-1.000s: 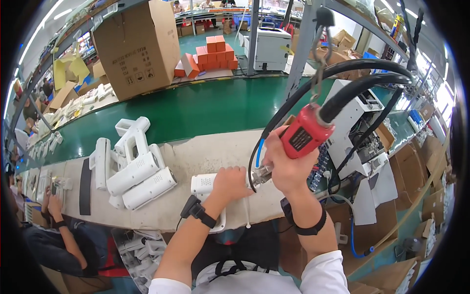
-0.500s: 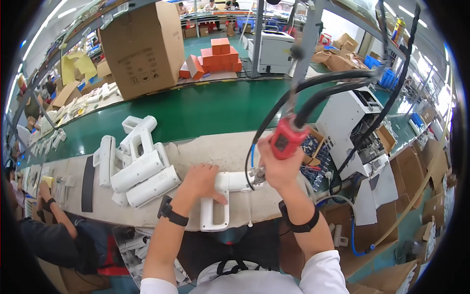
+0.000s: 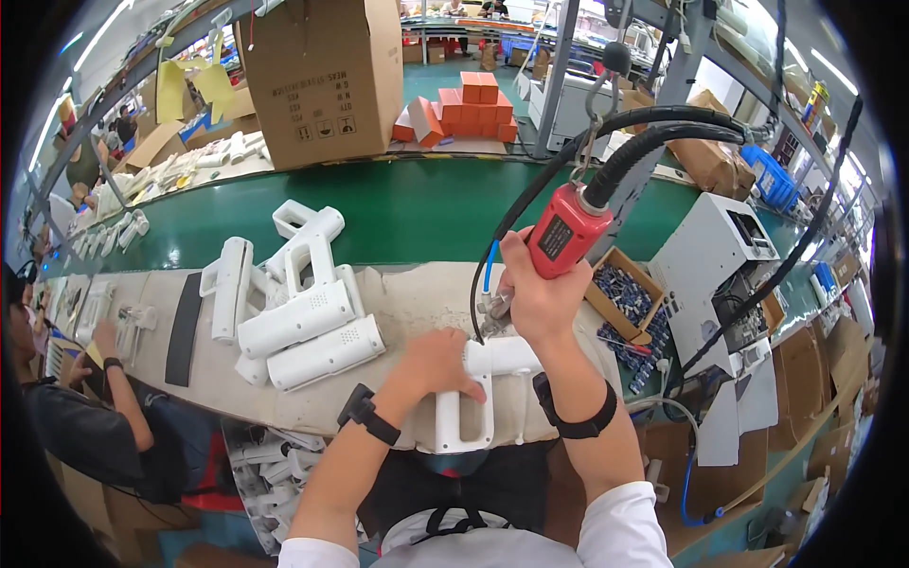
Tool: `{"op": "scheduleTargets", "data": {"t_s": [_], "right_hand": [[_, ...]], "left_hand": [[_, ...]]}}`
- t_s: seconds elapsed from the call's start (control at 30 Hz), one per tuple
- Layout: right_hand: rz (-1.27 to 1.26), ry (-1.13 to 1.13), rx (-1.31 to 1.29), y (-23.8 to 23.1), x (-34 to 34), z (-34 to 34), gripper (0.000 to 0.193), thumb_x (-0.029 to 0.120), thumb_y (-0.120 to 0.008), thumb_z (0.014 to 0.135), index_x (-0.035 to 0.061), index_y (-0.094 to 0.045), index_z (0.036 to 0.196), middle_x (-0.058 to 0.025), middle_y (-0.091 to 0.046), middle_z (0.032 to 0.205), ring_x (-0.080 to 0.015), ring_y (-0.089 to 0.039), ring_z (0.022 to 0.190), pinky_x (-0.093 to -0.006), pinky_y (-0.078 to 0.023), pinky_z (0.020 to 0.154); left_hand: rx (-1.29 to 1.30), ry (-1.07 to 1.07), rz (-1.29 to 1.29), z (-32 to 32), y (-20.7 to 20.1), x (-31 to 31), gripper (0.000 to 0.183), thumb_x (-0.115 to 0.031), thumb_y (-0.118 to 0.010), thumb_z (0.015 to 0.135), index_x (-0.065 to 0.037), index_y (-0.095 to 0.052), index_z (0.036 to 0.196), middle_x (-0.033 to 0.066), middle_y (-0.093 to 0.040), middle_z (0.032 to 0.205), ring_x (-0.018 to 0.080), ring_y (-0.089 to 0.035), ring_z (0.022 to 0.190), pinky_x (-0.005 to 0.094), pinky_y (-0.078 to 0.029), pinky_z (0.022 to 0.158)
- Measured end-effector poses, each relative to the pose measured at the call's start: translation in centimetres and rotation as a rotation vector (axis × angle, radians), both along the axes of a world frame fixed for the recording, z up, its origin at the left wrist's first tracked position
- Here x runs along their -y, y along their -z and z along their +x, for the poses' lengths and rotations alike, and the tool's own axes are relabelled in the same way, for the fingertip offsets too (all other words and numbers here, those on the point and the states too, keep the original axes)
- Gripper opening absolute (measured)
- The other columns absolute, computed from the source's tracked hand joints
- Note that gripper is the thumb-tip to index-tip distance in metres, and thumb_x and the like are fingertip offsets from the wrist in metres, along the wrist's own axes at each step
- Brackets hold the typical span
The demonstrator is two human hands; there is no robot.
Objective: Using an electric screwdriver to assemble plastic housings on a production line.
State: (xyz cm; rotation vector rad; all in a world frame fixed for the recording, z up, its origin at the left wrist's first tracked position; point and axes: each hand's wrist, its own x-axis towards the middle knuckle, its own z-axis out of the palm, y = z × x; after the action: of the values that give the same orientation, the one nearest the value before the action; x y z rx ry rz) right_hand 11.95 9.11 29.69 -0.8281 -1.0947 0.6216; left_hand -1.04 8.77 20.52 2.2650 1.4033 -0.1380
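On the cardboard-covered bench in front of me lies a white plastic housing (image 3: 465, 423), with a looped handle and a round barrel. My left hand (image 3: 434, 367) grips it where handle and barrel meet, thumb over the handle. My right hand (image 3: 543, 308) is wrapped around a red power screwdriver (image 3: 568, 230), which hangs from a hook with thick black hoses. The tool's metal nose (image 3: 494, 310) points down just beyond the barrel; whether it touches the housing I cannot tell. My right forearm hides the barrel's right end.
Several similar white housings (image 3: 301, 320) are piled to the left, beside a black strip (image 3: 184, 329). Right of my hand stands a cardboard tray (image 3: 620, 295) of small dark parts, near a grey-white machine (image 3: 705, 275). A green belt (image 3: 417, 204) runs behind. A co-worker (image 3: 90, 426) sits left.
The view has shifted, so the bench things appear farther right. Relative to the housing, the screwdriver has moved left, from the barrel's right end to just beyond the barrel. My left hand keeps its grip.
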Motion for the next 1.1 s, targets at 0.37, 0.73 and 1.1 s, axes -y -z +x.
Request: {"op": "scheduleTargets", "data": {"t_s": [0.37,0.73,1.1], "right_hand": [[-0.034,-0.005,0.101,4.2,-1.9,-0.7,0.013,0.009,-0.065,0.085,-0.0004,-0.058,0.081,-0.0014,-0.055,0.057,-0.0081,-0.052,0.045,-0.0228,-0.041,0.043],[0.029,-0.006,0.063,-0.4,2.9,1.1,0.010,0.007,-0.065,0.083,-0.0008,-0.058,0.082,-0.0018,-0.055,0.057,-0.0088,-0.052,0.044,-0.0226,-0.040,0.043],[-0.093,-0.031,-0.009,1.6,2.4,1.7,0.011,0.007,-0.065,0.084,-0.0006,-0.058,0.081,-0.0021,-0.054,0.057,-0.0090,-0.051,0.045,-0.0228,-0.040,0.043]], "left_hand": [[0.023,0.019,0.134,0.0,4.0,-0.5,0.098,-0.069,-0.077,0.047,0.005,-0.059,0.109,0.0176,-0.060,0.108,0.0327,-0.058,0.104,0.0399,-0.047,0.089],[0.136,0.024,0.279,0.9,6.3,-2.6,0.087,-0.076,-0.069,0.052,-0.020,-0.059,0.117,0.0087,-0.061,0.109,0.0328,-0.061,0.097,0.0423,-0.050,0.081],[0.159,-0.095,0.263,1.4,4.0,-1.1,0.082,-0.066,-0.079,0.048,-0.013,-0.061,0.108,0.0125,-0.065,0.102,0.0335,-0.062,0.097,0.0418,-0.050,0.082]]}}
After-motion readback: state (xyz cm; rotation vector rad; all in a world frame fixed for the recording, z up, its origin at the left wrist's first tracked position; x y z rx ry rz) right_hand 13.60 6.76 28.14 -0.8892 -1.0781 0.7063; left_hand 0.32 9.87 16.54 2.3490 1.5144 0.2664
